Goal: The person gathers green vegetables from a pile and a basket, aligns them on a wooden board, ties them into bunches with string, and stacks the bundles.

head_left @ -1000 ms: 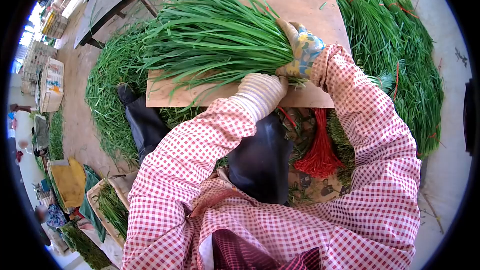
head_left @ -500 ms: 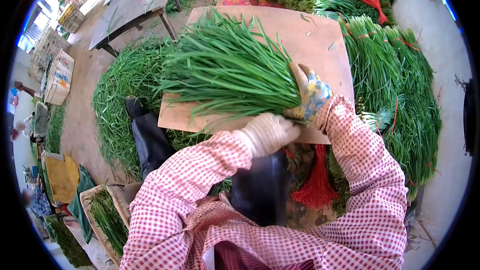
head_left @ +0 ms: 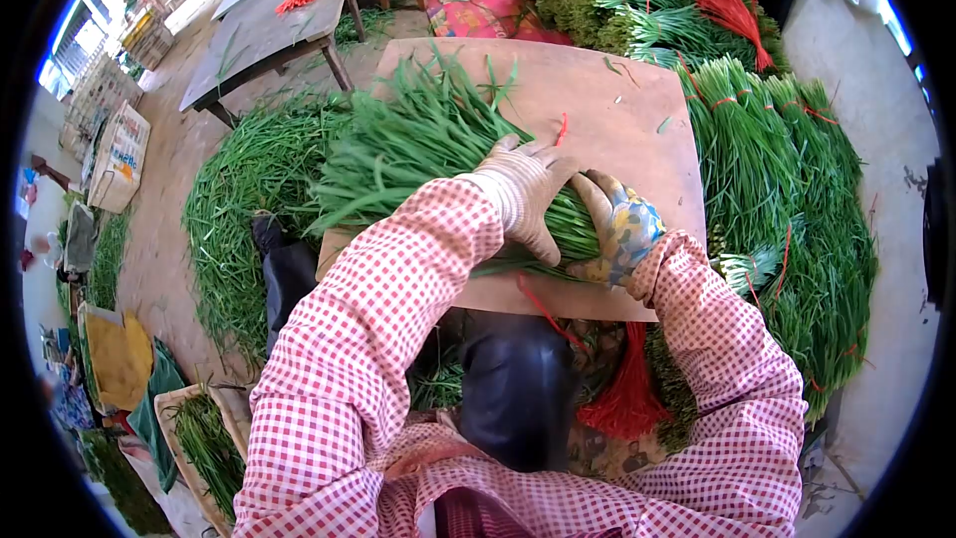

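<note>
A bunch of long green garlic chives (head_left: 398,140) lies on a brown board (head_left: 448,294), leaf tips to the left. My left hand (head_left: 523,190), in a pale knitted glove, presses over the top of the bunch, fingers and thumb closed round it near the stem end. At the stem ends, my right hand (head_left: 615,229), in a blue-and-yellow patterned glove, cups the bunch from the right. A red tie (head_left: 543,304) sticks out at the near side, and a red end shows beyond the bunch; its middle is hidden.
A loose heap of green leaves (head_left: 239,190) lies left of the board. Tied bunches (head_left: 797,200) are stacked at the right, with more at the back. Red ties (head_left: 629,389) hang below the board's near edge. A low table (head_left: 264,25) stands at the back left.
My left hand has moved from below the stems up onto the bunch and closed round it. The red tie's near end now shows. The board appears lower in view.
</note>
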A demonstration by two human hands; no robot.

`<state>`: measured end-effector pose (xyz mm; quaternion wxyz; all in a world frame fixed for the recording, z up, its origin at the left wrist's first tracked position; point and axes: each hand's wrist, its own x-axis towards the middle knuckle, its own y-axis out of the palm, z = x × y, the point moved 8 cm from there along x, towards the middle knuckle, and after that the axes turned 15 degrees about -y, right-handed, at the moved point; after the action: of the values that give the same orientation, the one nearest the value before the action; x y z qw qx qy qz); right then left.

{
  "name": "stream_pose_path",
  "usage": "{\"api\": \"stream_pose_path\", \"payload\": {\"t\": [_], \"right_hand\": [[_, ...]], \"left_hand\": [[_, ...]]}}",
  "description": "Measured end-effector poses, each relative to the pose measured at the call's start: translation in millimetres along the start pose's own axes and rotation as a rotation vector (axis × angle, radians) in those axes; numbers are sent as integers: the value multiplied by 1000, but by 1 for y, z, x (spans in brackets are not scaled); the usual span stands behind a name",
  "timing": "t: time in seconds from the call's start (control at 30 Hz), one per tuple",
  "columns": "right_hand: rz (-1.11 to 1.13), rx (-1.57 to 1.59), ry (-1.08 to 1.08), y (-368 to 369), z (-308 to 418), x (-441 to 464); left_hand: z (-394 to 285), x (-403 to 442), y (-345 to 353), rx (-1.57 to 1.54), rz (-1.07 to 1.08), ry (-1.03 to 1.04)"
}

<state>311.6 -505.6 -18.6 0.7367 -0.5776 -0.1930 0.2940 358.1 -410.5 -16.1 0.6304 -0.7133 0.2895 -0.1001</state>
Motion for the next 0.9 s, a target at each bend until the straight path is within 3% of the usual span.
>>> {"api": "stream_pose_path", "payload": {"t": [0.17, 0.27, 0.43, 0.57, 0.63, 0.7, 0.9], "right_hand": [[-91, 145, 19, 5, -14, -1], [21, 125, 69, 3, -17, 4], [218, 114, 118, -9, -15, 12], [97, 252, 54, 1, -28, 15], [76, 278, 44, 3, -23, 10], [13, 156, -54, 1, -11, 4], [92, 131, 5, -2, -12, 8]], "left_hand": [[3, 8, 3, -5, -53, -7], [5, 21, 5, -35, 198, -39], [11, 36, 4, 66, 298, -16], [12, 41, 4, 54, 259, -16], [12, 29, 5, -10, 354, -116], [6, 12, 6, 54, 294, -149], [13, 15, 8, 5, 151, -133]]}}
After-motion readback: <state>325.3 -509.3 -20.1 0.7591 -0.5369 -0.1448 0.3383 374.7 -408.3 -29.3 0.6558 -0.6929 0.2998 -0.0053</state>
